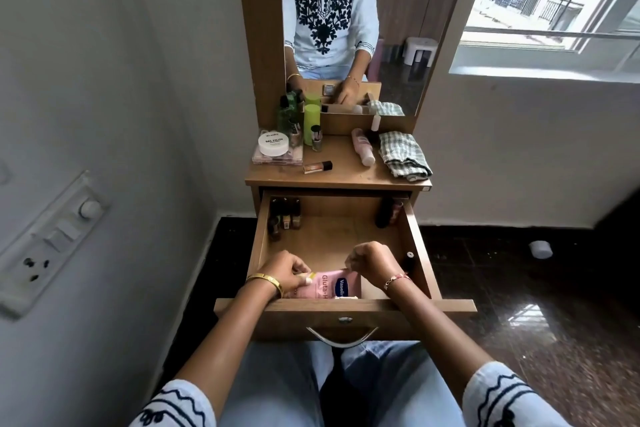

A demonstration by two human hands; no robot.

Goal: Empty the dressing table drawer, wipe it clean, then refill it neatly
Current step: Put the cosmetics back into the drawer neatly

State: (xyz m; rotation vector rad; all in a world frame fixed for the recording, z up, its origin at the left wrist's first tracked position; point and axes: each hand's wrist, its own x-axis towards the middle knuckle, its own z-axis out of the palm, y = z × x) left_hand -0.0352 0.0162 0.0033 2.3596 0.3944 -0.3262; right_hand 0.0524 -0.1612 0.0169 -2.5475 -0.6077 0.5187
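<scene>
Bare drawer floor between bottles

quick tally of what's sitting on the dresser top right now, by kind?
Green bottles: 3, counting the dark ones behind
White jar: 1
Pink case under the jar: 1
Small polish bottles: about 2; the cluster is hard to separate
Brown tube lying flat: 1
Pink bottle lying flat: 1
Checked cloth: 1
Total: about 10

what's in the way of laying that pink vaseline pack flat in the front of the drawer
Nothing visible. Both hands, left and right, pinch the pink Vaseline pack at the drawer's front; the small bottles stand at the back corners.
</scene>
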